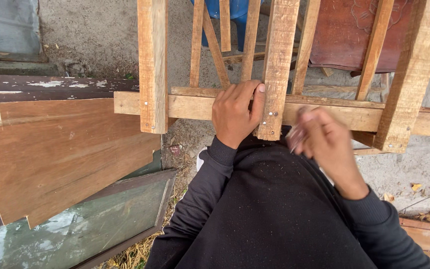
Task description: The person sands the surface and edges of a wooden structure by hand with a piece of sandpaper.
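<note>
one head-worn view, looking steeply down over the wearer's dark-sleeved arms and lap. close range: the wooden slat frame (274, 107) crosses the upper half, sandy ground (100, 35) beyond it, plywood boards (60, 154) at left. no second view to share the scene.

right hand (327, 144): motion-blurred, its small held thing unreadable
wooden frame (277, 65): slats cut off at top edge
blue thing (237, 12): mostly hidden behind slats

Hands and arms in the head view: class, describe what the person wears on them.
Both arms wear long black sleeves with ribbed cuffs at the wrists, speckled with pale dust. The left hand and the right hand are bare: no gloves, rings or watch visible. The right hand is blurred.
</note>
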